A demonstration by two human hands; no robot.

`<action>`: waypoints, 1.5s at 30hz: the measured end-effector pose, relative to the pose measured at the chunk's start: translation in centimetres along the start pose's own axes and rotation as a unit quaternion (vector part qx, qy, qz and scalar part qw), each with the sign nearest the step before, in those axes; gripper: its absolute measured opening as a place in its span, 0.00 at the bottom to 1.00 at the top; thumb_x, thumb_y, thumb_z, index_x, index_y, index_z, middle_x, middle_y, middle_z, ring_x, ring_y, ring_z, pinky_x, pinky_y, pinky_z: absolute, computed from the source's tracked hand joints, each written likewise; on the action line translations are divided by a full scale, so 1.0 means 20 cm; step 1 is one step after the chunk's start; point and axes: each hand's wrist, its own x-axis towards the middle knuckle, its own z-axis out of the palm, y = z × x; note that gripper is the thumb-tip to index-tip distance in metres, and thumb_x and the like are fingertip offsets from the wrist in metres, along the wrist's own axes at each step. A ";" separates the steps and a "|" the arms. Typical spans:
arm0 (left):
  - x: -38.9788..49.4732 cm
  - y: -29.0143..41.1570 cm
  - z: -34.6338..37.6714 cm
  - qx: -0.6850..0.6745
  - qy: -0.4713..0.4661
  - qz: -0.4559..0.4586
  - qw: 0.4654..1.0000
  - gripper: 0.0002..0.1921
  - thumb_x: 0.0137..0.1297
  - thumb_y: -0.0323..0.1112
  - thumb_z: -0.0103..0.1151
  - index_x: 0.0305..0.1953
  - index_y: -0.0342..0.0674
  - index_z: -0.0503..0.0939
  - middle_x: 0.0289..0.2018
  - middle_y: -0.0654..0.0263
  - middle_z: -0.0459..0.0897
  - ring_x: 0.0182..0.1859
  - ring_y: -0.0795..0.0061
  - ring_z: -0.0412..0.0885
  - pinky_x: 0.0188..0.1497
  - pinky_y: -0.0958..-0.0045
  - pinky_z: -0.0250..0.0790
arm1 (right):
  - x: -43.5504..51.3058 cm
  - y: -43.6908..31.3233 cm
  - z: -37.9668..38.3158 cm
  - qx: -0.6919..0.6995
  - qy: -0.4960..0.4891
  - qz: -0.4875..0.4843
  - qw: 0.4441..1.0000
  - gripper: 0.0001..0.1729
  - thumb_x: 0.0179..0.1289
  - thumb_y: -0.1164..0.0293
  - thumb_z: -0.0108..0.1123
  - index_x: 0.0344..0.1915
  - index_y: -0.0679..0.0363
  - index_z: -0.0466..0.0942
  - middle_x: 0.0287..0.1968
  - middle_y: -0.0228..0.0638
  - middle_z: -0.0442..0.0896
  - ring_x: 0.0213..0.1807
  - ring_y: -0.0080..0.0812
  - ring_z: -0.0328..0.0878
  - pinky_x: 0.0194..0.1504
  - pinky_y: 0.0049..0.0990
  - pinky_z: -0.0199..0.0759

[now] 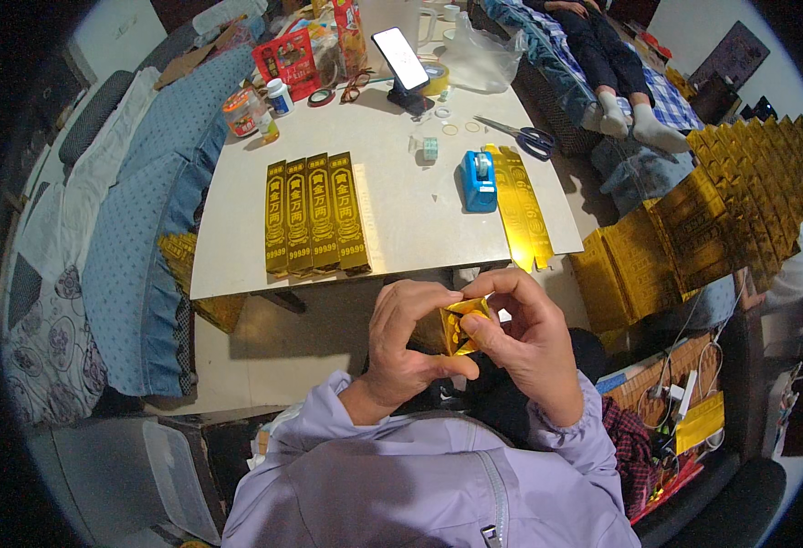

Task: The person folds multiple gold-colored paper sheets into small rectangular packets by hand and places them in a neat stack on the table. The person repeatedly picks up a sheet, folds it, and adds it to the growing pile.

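My left hand (401, 332) curls around a gold foil paper box (453, 327), its thumb along the lower side. From the right, my right hand (531, 335) holds the same box, with the thumb pressed against the folded flaps at its end. The box is in front of my chest, just off the table's near edge; most of its length is hidden. Several long gold boxes (317, 216) printed with characters lie side by side on the white table (415, 233). Farther right are a blue tape dispenser (478, 183) and flat gold card strips (523, 209).
Scissors (531, 140), a tape roll (430, 148) and a phone on a stand (401, 61) sit farther back. Stacked gold foil pieces (696, 233) rise at right. A covered sofa (148, 178) flanks the left; another person's legs (610, 61) rest at upper right.
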 end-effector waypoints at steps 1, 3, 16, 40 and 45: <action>-0.01 0.00 0.00 0.001 0.000 -0.002 1.000 0.40 0.49 0.67 0.73 0.54 0.42 0.80 0.46 0.62 0.85 0.48 0.62 0.83 0.55 0.60 0.70 | 0.00 -0.01 -0.01 0.008 -0.017 0.013 1.000 0.16 0.68 0.77 0.68 0.54 0.63 0.76 0.42 0.24 0.77 0.37 0.11 0.70 0.37 0.15 0.66; -0.02 0.00 0.00 0.002 0.001 -0.005 1.000 0.40 0.49 0.67 0.73 0.54 0.41 0.80 0.46 0.62 0.85 0.48 0.62 0.83 0.55 0.60 0.70 | 0.00 -0.03 -0.04 0.023 -0.048 0.038 0.998 0.17 0.68 0.77 0.68 0.54 0.63 0.76 0.41 0.24 0.76 0.36 0.11 0.68 0.36 0.15 0.64; -0.01 0.03 0.00 0.020 -0.028 0.008 0.999 0.39 0.47 0.65 0.76 0.54 0.42 0.80 0.45 0.63 0.86 0.46 0.60 0.84 0.51 0.61 0.72 | 0.02 0.00 -0.11 0.070 -0.098 0.044 0.992 0.20 0.73 0.69 0.64 0.60 0.63 0.73 0.47 0.26 0.76 0.42 0.15 0.72 0.44 0.18 0.69; 0.09 0.02 -0.16 -0.274 0.005 -0.209 0.939 0.28 0.83 0.40 0.46 0.76 0.30 0.62 0.77 0.50 0.61 0.80 0.63 0.57 0.82 0.61 0.44 | 0.19 0.50 -0.01 0.135 -0.099 -0.041 0.985 0.43 0.64 0.74 0.72 0.75 0.61 0.61 0.70 0.36 0.71 0.74 0.32 0.66 0.75 0.34 0.59; 0.09 -0.01 -0.14 -0.394 -0.009 -0.300 0.869 0.31 0.82 0.48 0.48 0.74 0.31 0.65 0.74 0.52 0.69 0.76 0.65 0.64 0.80 0.63 0.50 | 0.18 0.59 0.06 0.048 -0.103 -0.072 0.991 0.42 0.64 0.74 0.71 0.75 0.65 0.62 0.71 0.40 0.70 0.75 0.35 0.64 0.76 0.34 0.55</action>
